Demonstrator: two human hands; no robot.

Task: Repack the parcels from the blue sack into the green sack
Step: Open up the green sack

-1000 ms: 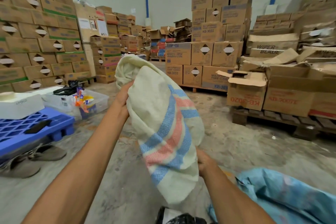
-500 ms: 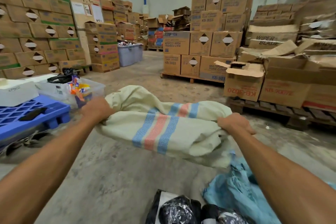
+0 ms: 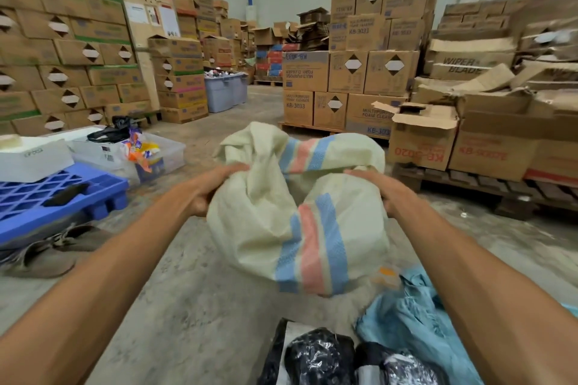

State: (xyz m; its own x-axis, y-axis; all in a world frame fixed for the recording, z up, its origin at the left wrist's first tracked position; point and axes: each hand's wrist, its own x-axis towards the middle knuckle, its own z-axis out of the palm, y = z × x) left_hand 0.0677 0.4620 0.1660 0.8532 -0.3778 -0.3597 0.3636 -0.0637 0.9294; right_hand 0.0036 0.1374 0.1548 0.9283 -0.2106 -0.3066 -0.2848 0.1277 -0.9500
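Head-camera view of a warehouse floor (image 3: 194, 306). At 9 o'clock lies a blue plastic pallet (image 3: 47, 197). Just left of centre, the left hand (image 3: 209, 191) has its grip closed on a fold of the pale striped sack (image 3: 272, 228). At 2 o'clock from centre, the right hand (image 3: 384, 194) has its grip closed on the opposite edge. The hands are closer together than half a second ago. The sack, then stretched flat, now bunches and sags between them. Black-wrapped parcels (image 3: 319, 353) lie at 6 o'clock, with the crumpled blue sack (image 3: 416, 328) at 5 o'clock.
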